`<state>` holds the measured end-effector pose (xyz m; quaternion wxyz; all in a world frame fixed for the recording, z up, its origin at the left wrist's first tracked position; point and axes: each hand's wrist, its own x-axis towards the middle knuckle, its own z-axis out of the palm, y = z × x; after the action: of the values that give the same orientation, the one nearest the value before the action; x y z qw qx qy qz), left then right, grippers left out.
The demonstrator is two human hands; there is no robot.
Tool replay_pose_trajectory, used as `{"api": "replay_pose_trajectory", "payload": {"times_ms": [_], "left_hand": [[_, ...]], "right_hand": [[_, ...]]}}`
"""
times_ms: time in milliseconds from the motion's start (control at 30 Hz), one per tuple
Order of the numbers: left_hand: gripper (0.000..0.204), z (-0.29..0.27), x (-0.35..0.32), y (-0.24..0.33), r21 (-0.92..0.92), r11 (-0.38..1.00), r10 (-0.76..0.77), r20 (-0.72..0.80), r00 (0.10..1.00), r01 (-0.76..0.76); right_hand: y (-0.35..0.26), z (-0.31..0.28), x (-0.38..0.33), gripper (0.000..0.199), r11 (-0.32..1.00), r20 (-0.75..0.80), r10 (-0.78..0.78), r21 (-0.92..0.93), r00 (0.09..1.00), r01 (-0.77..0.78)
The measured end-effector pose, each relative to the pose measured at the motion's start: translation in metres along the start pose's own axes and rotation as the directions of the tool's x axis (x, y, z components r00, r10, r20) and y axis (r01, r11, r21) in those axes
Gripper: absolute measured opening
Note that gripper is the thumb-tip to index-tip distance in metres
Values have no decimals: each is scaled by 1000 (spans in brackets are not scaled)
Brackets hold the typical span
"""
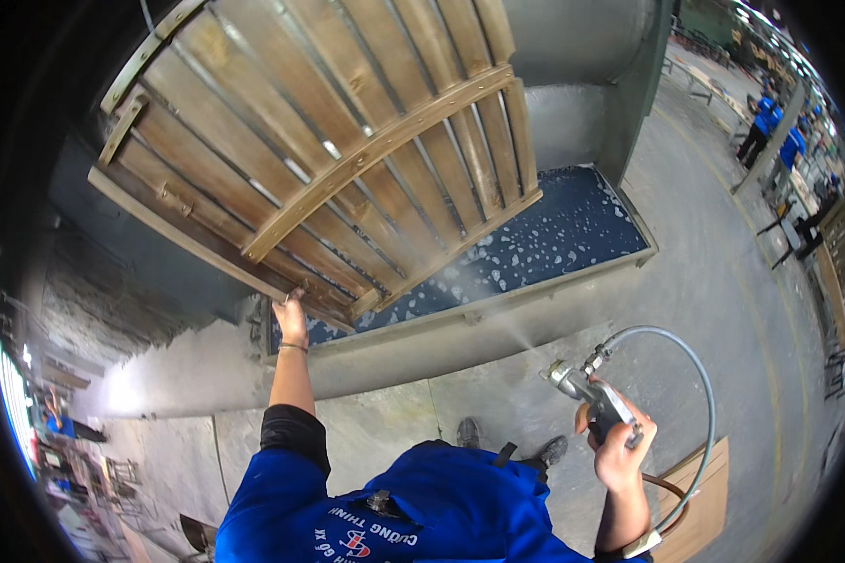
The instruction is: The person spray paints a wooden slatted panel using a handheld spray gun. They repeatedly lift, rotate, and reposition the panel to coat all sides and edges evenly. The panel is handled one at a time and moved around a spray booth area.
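A large slatted wooden panel (385,145), stained brown with curved cross battens, hangs tilted in front of me. My left hand (293,321) is closed on its lower corner, the arm stretched forward. In my right hand (620,448) I hold a metal spray gun (577,389), fingers wrapped round its grip. A pale mist streams from the nozzle toward the panel's lower edge. From the gun a grey hose (708,394) loops out to the right and back down past my forearm.
Beneath the panel lies a long trough (479,314) of dark blue liquid with foam patches. A flat brown board (709,497) rests on the floor at the lower right. Far right, several people in blue (768,117) stand near worktables; another person (61,427) is far left.
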<state>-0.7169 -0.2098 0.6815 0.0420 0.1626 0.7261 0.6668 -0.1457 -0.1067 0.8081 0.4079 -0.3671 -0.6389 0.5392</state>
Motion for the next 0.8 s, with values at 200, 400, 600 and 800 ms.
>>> {"api": "replay_pose_trajectory", "payload": {"times_ms": [200,400,600,800], "left_hand": [[34,-4,2,-5,-133,989,-60,66,996,68],[79,-26,-9,3,-418,891,-56,286,956,178],[82,-33,-5,14,-364,896,-175,241,955,256],[77,-51,7,33,32,985,-172,230,958,170]], "right_hand": [[8,24,2,77,999,93,-43,18,995,42],[13,25,6,78,999,188,33,-37,982,-27],[28,38,11,81,971,308,135,147,942,-187],[39,36,27,69,984,418,150,23,896,-175]]}}
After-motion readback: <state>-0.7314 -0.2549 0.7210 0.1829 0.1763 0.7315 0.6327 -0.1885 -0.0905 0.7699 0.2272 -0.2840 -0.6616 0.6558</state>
